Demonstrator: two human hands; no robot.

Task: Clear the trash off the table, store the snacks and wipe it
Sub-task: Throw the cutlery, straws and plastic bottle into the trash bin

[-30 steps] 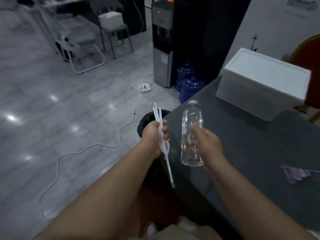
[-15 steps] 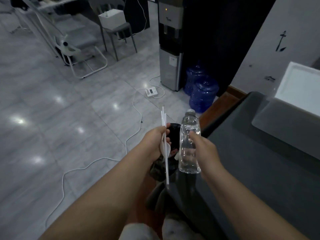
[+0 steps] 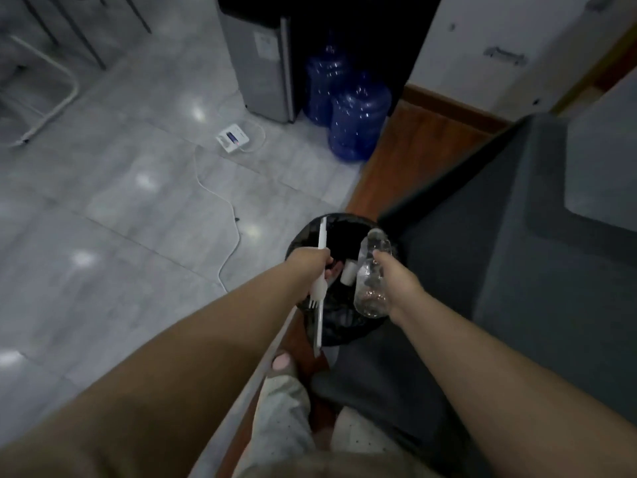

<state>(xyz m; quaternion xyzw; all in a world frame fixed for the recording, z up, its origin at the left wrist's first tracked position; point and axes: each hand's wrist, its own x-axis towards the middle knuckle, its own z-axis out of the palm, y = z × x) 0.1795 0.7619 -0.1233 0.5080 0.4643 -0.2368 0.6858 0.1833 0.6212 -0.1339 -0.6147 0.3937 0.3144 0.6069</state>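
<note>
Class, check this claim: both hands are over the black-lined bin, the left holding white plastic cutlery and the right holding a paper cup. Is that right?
One detail is wrong. The head view shows the right hand holding a clear plastic bottle, not a cup. The left hand does hold the white cutlery over the bin.

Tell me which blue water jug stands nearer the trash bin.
The right-hand blue water jug, standing in front by the wooden floor strip; the other jug sits behind it, farther from the black-lined trash bin.

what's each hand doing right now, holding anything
Left hand: grips white plastic cutlery over the trash bin.
Right hand: holds a clear plastic bottle over the same bin.
</note>
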